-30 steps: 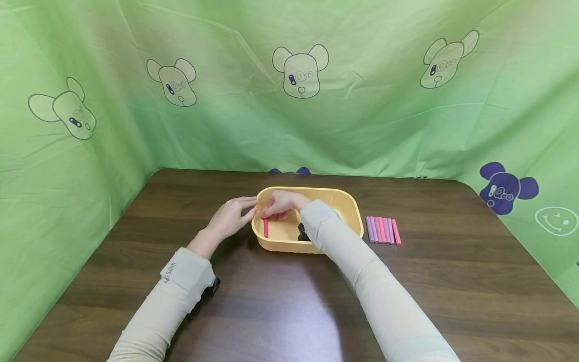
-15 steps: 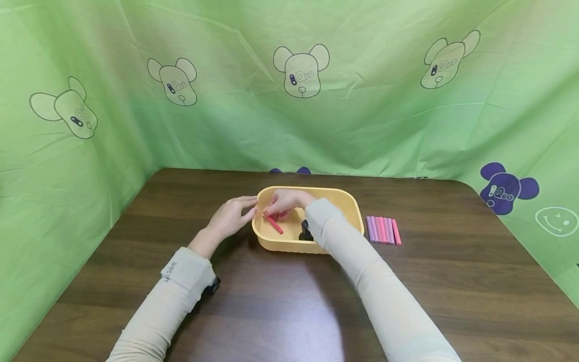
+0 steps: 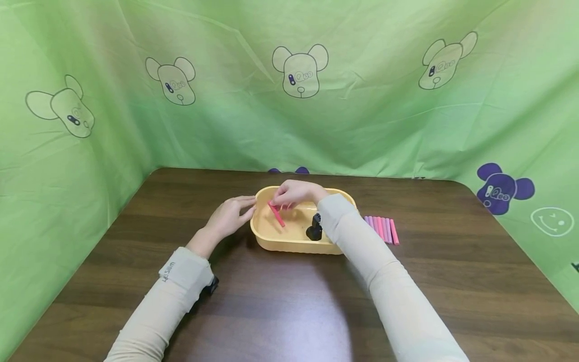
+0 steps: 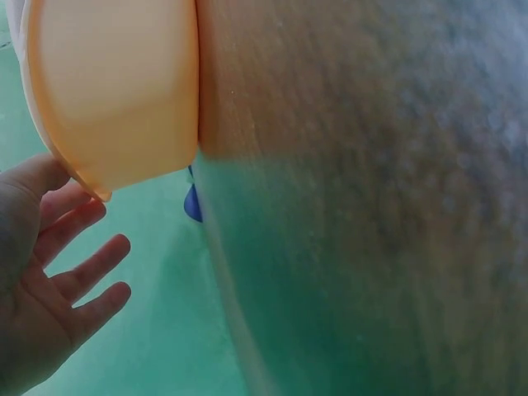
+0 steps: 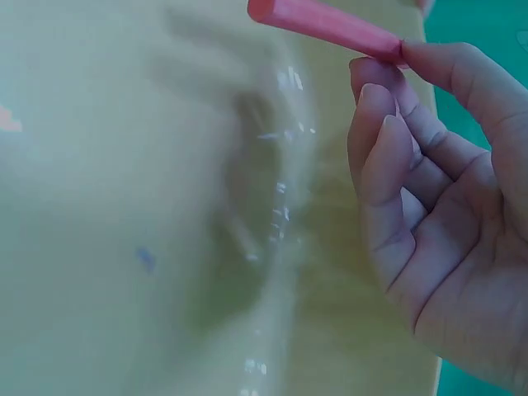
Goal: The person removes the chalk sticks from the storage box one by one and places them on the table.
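Note:
A yellow plastic bin (image 3: 289, 246) stands on the table. Inside its left part, my right hand (image 3: 294, 193) pinches one end of a pink chalk stick (image 3: 277, 215) between thumb and fingertip. The chalk (image 5: 330, 25) slants above the bin's floor in the head view; in the right wrist view the other fingers curl loosely below it. My left hand (image 3: 228, 218) is at the bin's left end, its thumb and forefinger touching the outside near the rim. In the left wrist view the remaining fingers (image 4: 103, 268) spread loosely beside the bin (image 4: 124, 99).
Right of the bin, several pink and purple chalk sticks (image 3: 384, 230) lie side by side on the brown wooden table (image 3: 271, 311), partly behind the right sleeve. A green printed cloth (image 3: 226, 136) hangs behind and beside the table. A black wrist camera (image 3: 314, 229) overlaps the bin.
My right hand has moved up and to the right with the pink chalk. The chalk has swung from nearly straight to a slant. My left hand has stayed at the bin's end.

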{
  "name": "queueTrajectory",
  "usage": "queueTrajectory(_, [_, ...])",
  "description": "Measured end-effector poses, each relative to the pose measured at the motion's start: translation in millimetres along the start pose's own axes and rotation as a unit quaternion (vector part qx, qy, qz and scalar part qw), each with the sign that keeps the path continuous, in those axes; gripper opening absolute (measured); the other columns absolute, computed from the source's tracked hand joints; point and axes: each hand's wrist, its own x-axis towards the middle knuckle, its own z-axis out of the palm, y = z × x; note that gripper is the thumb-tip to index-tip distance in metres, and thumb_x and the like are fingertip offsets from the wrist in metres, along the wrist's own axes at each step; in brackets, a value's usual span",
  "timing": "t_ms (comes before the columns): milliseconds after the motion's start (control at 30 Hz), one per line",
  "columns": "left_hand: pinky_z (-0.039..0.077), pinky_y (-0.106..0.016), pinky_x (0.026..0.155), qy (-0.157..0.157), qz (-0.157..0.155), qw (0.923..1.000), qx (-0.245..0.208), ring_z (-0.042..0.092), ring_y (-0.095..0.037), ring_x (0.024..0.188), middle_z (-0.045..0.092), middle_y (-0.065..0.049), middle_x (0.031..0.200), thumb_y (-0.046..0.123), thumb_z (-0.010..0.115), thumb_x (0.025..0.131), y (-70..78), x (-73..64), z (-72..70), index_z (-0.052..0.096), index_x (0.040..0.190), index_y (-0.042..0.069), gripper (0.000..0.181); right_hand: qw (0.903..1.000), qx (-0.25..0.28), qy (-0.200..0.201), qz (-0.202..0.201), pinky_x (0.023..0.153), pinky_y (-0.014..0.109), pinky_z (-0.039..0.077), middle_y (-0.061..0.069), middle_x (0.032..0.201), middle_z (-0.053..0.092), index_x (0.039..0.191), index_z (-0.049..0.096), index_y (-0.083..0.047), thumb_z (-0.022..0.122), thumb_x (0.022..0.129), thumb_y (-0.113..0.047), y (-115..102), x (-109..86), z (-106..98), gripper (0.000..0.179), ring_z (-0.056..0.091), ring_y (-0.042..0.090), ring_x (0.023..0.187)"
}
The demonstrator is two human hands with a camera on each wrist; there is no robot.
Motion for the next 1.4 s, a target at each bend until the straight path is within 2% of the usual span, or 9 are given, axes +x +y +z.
queueTrajectory(167, [0.043,-0.043,0.104,0.002,-0.002,1.0,-0.003,0.055,-0.027,0.122,0.06,-0.01,0.129,0.018,0.056,0.093,0.1,-1.0,-0.2,0.061,0.124,0.006,0.034,0.9999,0.005,0.011,-0.008,0.06,0.017,0.047,-0.006,0.075,0.065,0.1,0.069,-0.005,0.057,0.091,-0.022,1.4,-10.3,-8.0,0.022,0.056,0.006,0.064])
queueTrajectory(333, [0.043,-0.042,0.104,0.004,0.001,1.0,-0.006,0.055,-0.027,0.122,0.06,-0.01,0.13,0.019,0.055,0.093,-0.8,-1.6,0.8,0.062,0.123,0.006,0.034,0.9992,0.026,0.028,-0.011,0.062,0.018,0.049,-0.004,0.072,0.064,0.096,0.069,-0.007,0.058,0.091,-0.022,3.9,-21.5,-14.8,0.019,0.056,0.006,0.066])
queueTrajectory(567, [0.043,-0.042,0.105,0.004,0.002,1.0,-0.008,0.054,-0.027,0.123,0.059,-0.01,0.13,0.019,0.055,0.093,-1.7,-1.5,1.9,0.061,0.124,0.006,0.034,0.9973,0.063,0.03,-0.018,0.064,0.02,0.049,-0.005,0.077,0.063,0.093,0.065,-0.006,0.055,0.092,-0.018,9.4,-36.7,-22.1,0.015,0.054,0.006,0.068])
queueTrajectory(767, [0.043,-0.043,0.104,0.002,0.0,0.9999,-0.011,0.054,-0.027,0.123,0.059,-0.009,0.131,0.019,0.055,0.094,-1.8,-1.5,2.3,0.061,0.124,0.006,0.034,0.9963,0.072,0.038,-0.028,0.07,0.022,0.051,-0.003,0.084,0.063,0.099,0.062,-0.003,0.053,0.092,-0.018,14.0,-49.3,-27.4,0.019,0.056,0.007,0.07])
queueTrajectory(1100, [0.044,-0.042,0.104,0.004,0.002,0.9999,-0.013,0.054,-0.027,0.123,0.059,-0.009,0.13,0.02,0.055,0.094,-1.6,-2.6,3.1,0.06,0.124,0.005,0.035,0.9932,0.099,0.05,-0.038,0.077,0.03,0.053,-0.005,0.086,0.062,0.108,0.059,0.002,0.052,0.094,-0.019,23.7,-67.8,-34.4,0.026,0.057,0.01,0.074])
queueTrajectory(1400, [0.044,-0.043,0.103,0.006,0.003,0.9999,-0.014,0.054,-0.027,0.123,0.059,-0.01,0.13,0.019,0.055,0.093,-0.8,-2.5,2.6,0.061,0.124,0.005,0.034,0.9896,0.12,0.067,-0.041,0.071,0.022,0.053,-0.004,0.082,0.061,0.11,0.056,0.004,0.05,0.096,-0.019,31.2,-83.6,-39.6,0.027,0.058,0.009,0.075])
